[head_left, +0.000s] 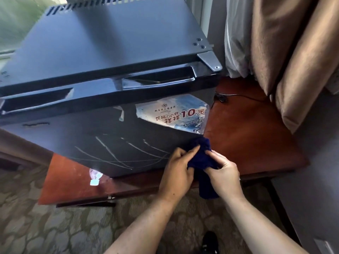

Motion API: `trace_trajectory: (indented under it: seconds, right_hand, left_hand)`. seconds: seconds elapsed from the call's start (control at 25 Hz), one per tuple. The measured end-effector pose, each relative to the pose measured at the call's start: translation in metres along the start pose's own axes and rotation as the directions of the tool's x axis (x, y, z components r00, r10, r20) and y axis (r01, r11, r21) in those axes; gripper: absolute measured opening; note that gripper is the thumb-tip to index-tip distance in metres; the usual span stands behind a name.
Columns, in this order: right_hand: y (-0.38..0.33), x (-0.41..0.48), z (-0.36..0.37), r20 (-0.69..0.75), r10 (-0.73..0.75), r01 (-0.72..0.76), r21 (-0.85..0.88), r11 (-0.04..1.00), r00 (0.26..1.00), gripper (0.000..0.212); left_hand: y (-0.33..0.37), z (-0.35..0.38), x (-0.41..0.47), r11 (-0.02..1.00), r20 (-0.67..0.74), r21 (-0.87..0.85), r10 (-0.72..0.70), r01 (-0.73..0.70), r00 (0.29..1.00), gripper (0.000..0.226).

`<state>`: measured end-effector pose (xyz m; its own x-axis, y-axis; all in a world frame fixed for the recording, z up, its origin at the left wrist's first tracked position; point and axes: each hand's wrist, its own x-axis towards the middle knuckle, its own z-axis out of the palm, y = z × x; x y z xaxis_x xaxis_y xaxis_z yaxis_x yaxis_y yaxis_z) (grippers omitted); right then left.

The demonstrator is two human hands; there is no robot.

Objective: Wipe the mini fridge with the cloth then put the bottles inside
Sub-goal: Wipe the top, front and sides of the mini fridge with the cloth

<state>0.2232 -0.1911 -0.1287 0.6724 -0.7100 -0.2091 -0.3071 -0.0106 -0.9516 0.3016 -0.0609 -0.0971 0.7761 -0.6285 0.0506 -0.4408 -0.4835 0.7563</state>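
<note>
A black mini fridge (102, 57) stands on a low reddish wooden table (253, 136), its door shut and marked with pale scratches and a torn blue-white sticker (176, 112). Both of my hands hold a dark blue cloth (202, 158) just in front of the door's lower right corner. My left hand (177, 173) pinches its left side and my right hand (224, 173) grips its right side, with one end hanging below. A clear plastic bottle (95, 177) lies on the table at the fridge's lower left, partly hidden by the fridge.
Tan curtains (293, 61) and a white sheer hang at the right. A thin black cable (238, 97) runs over the table behind the fridge. Patterned carpet (55, 226) covers the floor, and a dark shoe (211, 241) shows below.
</note>
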Motion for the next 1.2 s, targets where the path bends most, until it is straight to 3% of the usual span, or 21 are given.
trace_trajectory:
  seconds: [0.24,0.4,0.48,0.64,0.76,0.88,1.0,1.2]
  right_hand:
    - [-0.022,-0.025,0.052,0.068,-0.009,0.005,0.057,0.998,0.998,0.056]
    - [-0.050,-0.059,0.112,0.149,0.005,-0.023,0.120,0.992,0.989,0.056]
    - [-0.068,-0.078,0.144,0.194,-0.016,-0.015,0.155,0.988,0.981,0.054]
    - [-0.108,-0.111,0.197,0.246,-0.144,0.092,0.212,0.973,0.958,0.048]
    - [-0.131,-0.128,0.220,0.231,-0.240,0.177,0.264,0.948,0.943,0.045]
    - [-0.138,-0.134,0.229,0.212,-0.275,0.218,0.256,0.942,0.938,0.045]
    - [-0.144,-0.134,0.223,0.214,-0.277,0.221,0.251,0.942,0.937,0.045]
    - [-0.148,-0.123,0.184,0.157,-0.328,0.278,0.272,0.921,0.932,0.041]
  left_hand:
    - [-0.028,-0.051,-0.023,0.997,-0.067,-0.003,-0.081,0.081,0.994,0.073]
    - [-0.052,-0.115,-0.050,0.978,-0.142,-0.060,-0.208,0.201,0.968,0.063]
    - [-0.067,-0.151,-0.069,0.958,-0.272,-0.115,-0.286,0.264,0.919,0.063]
    - [-0.089,-0.211,-0.097,0.916,-0.558,-0.262,-0.401,0.305,0.726,0.044]
    - [-0.105,-0.239,-0.104,0.783,-0.442,-0.428,-0.616,0.451,0.652,0.040]
    - [-0.105,-0.250,-0.104,0.636,-0.259,-0.681,-0.674,0.365,0.692,0.020]
    - [-0.084,-0.251,-0.101,0.636,-0.270,-0.739,-0.581,0.221,0.768,0.014]
    - [-0.050,-0.229,-0.087,0.587,-0.283,-0.804,-0.520,0.096,0.806,0.018]
